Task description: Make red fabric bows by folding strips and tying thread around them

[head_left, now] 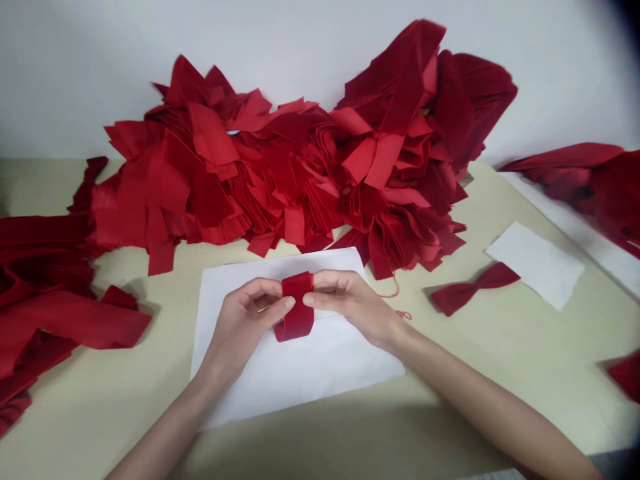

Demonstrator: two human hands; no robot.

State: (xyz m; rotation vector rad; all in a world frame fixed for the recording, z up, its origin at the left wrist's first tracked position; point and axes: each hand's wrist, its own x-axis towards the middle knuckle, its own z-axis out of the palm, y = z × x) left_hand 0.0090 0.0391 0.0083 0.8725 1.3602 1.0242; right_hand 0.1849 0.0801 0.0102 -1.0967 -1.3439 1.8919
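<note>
A red velvet ribbon strip (296, 319), bent round into a loop, is held above a white sheet of paper (300, 367). My left hand (245, 313) pinches its left edge between thumb and fingers. On the opposite edge, my right hand (350, 300) grips it the same way, thumb in front and fingers behind. The two thumb tips lie close together across the ribbon. Part of the loop's back is hidden by the fingers. A thin red thread (404, 315) lies on the table just beyond my right hand.
A large heap of red fabric strips (280, 173) spreads along the wall. More red fabric (75, 320) lies at the left. To the right are a red bow (475, 288), a small white paper (537, 263) and another red pile (590, 187) on the pale table (450, 393).
</note>
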